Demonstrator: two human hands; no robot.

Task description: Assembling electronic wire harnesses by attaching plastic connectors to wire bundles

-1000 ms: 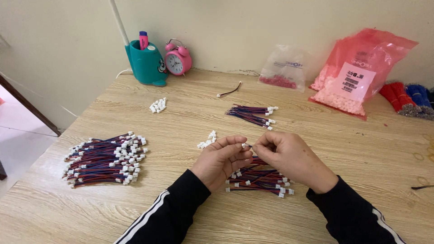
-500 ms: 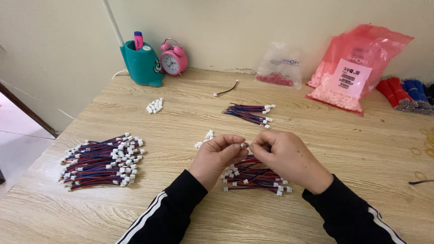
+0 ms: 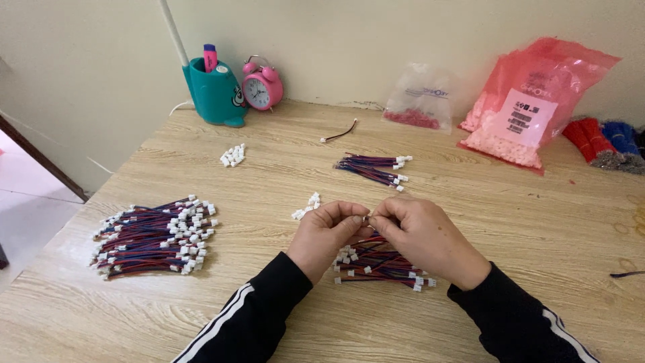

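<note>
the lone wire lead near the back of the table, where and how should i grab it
Pinch the single lead at its thin dark middle, coming straight down from above. It lies flat on the wooden table, slanted, apart from everything else, so its long sides are free. The small white connector at its lower end looks a harder thing to pinch.

The left hand (image 3: 327,232) and right hand (image 3: 423,232) are held together, fingertips meeting at 12 o'clock in a pinch. The knuckles are turned upward; black-sleeved forearms are angled in from 7 and 5 o'clock.
</note>
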